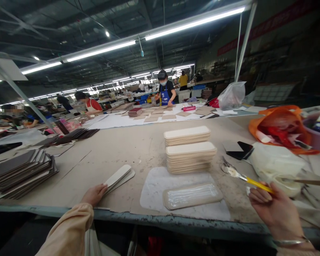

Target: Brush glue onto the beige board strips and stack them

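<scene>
Worktable (117, 144) bears orange bag (266, 120) and whitish container (278, 160) near right hand (278, 208).

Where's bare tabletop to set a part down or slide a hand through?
Largest: between the dark board stack on the left and the pale stacks, beyond the strips in the left hand. Narrower: between those strips and the white sheet. Crowded: right side, with right hand, brush, plastic container, orange bag.

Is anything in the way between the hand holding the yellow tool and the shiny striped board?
Nothing visible stands between the right hand and the shiny board; only tabletop and a flat white sheet lie there. The pale stacks sit farther back.
</scene>
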`<action>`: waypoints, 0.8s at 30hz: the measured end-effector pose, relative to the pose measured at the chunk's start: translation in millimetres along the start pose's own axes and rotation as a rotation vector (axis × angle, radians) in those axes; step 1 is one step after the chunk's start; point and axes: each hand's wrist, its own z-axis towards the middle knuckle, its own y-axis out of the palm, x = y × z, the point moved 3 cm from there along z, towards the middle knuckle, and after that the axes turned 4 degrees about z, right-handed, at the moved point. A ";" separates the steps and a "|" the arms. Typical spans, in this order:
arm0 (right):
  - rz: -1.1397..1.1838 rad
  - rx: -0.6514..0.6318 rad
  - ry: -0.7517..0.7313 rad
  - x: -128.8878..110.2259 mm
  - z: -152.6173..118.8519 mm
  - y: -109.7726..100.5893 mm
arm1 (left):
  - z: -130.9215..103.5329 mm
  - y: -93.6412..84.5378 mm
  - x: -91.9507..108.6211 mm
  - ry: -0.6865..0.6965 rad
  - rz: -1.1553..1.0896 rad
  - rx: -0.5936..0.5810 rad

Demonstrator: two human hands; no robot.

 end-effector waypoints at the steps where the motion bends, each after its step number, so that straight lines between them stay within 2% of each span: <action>1: 0.029 -0.011 0.009 0.0 -0.6 1.0 | -0.8 -2.1 2.4 -0.003 0.022 0.015; 6: 0.116 -0.020 0.012 -4.3 -10.0 14.5 | -7.9 -22.2 7.2 -0.071 0.171 0.136; 7: 0.117 -0.019 0.006 -5.8 -12.3 17.6 | -8.9 -28.8 6.6 -0.093 0.211 0.189; 10: 0.104 -0.007 -0.038 -10.0 -17.5 24.6 | -11.4 -52.1 10.4 -0.158 0.326 0.444; 12: 0.026 0.019 -0.116 -12.1 -18.9 26.8 | -15.7 -64.4 26.4 -0.082 0.240 0.555; 14: -0.076 0.045 -0.208 -12.1 -19.9 28.1 | -26.3 -72.6 55.6 0.050 0.045 0.599; 17: -0.173 0.071 -0.300 -6.7 -22.3 30.3 | -50.5 -77.7 118.7 0.214 -0.276 0.571; 19: -0.217 0.067 -0.338 -0.8 -25.7 32.9 | -64.3 -78.6 169.1 0.365 -0.456 0.500; 21: -0.270 0.031 -0.367 5.2 -31.0 37.3 | -71.5 -78.5 218.6 0.495 -0.550 0.362; 24: -0.348 -0.072 -0.349 13.3 -40.2 45.2 | -72.5 -79.6 278.1 0.604 -0.603 0.203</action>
